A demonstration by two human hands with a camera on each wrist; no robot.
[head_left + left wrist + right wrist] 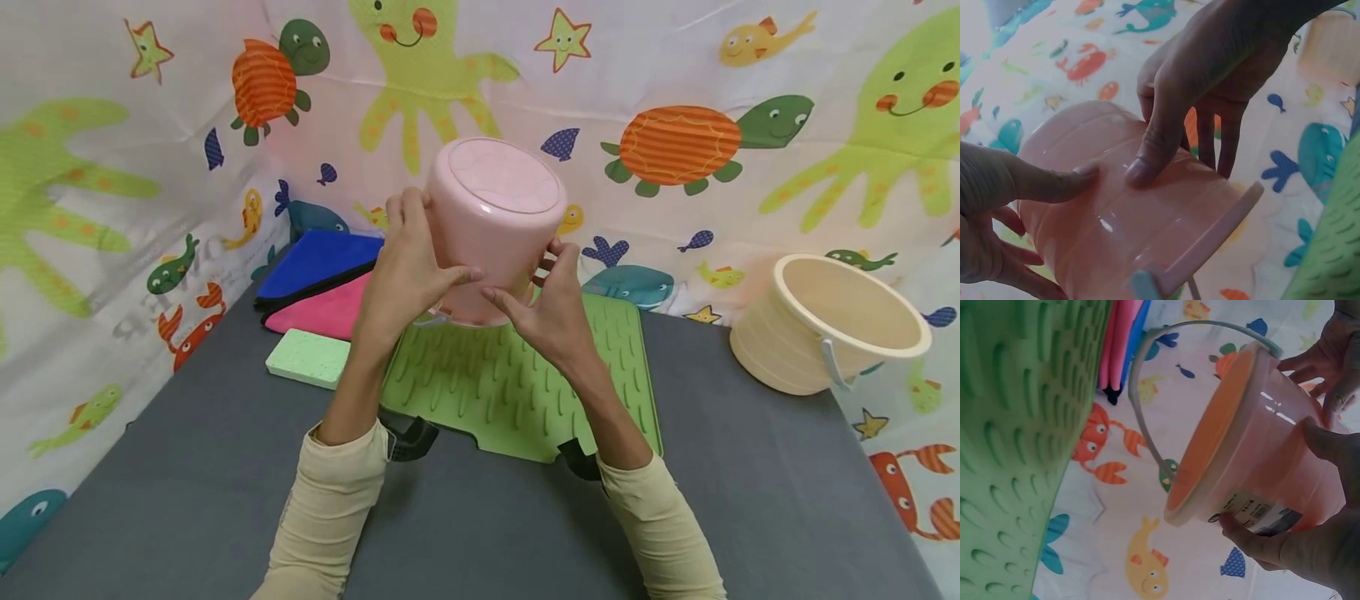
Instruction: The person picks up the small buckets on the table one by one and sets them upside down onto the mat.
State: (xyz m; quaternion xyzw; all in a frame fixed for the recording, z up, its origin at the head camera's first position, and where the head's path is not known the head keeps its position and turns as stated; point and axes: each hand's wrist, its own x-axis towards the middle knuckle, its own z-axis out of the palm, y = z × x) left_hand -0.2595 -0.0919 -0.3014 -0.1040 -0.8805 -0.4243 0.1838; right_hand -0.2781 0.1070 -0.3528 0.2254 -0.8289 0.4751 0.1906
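Both hands hold a pink bucket (495, 225) upside down in the air, its round base tilted upward in the head view. My left hand (408, 258) grips its left side, thumb on the near wall and fingers around the far side. On the right, my right hand (551, 304) grips the wall lower down, toward the rim. The bucket's handle (1141, 394) hangs loose from the rim in the right wrist view, where a printed label (1257, 512) shows on the wall. Beneath the bucket lies a green ridged mat (517, 392).
A cream bucket (772, 333) stands at the right, its handle down. At the left lie a blue cloth (318, 262), a pink cloth (322, 308) and a pale green sponge (307, 358) on the grey table (187, 467). A curtain (480, 50) printed with sea animals hangs behind.
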